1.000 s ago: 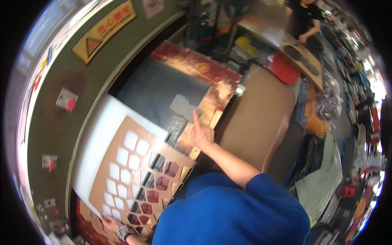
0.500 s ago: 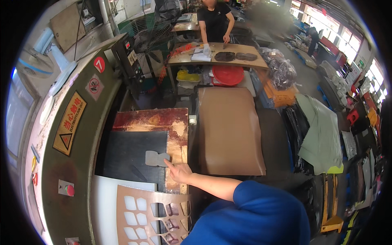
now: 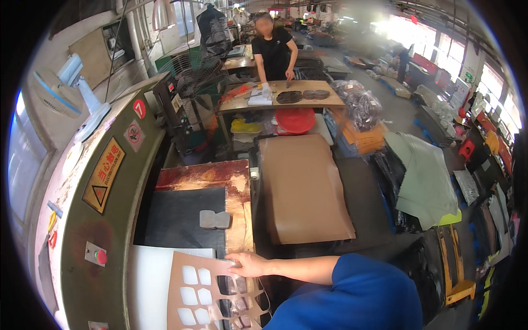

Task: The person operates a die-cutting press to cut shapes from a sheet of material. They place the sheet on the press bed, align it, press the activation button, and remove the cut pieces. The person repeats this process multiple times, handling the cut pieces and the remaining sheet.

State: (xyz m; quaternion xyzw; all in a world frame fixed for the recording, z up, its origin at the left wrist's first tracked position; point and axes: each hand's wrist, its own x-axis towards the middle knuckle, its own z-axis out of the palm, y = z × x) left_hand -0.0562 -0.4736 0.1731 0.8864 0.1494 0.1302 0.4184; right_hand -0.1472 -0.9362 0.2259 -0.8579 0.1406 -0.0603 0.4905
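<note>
My right hand [image 3: 247,264] has its fingers closed on the far right corner of a brown leather-like sheet [image 3: 176,300] with rows of cut-out holes. That sheet lies partly over a white board [image 3: 147,275] and runs out of the lower edge of the picture. Just beyond my hand, a small grey notched block or stack of pieces [image 3: 214,219] rests on a black mat [image 3: 181,214]. Under the mat is a worn red-and-wood board [image 3: 239,184]. My left hand is out of view.
A green machine housing [image 3: 124,220] with a red button [image 3: 100,256] stands along the left. Right of the board lies a large brown sheet [image 3: 302,192], with a pale green sheet [image 3: 421,181] farther right. Ahead, a person [image 3: 273,55] stands behind a table [image 3: 236,102].
My right hand has left the grey piece, where its index finger was pointing, moved nearer to me and taken hold of the perforated sheet's corner. The whole view has tilted up slightly.
</note>
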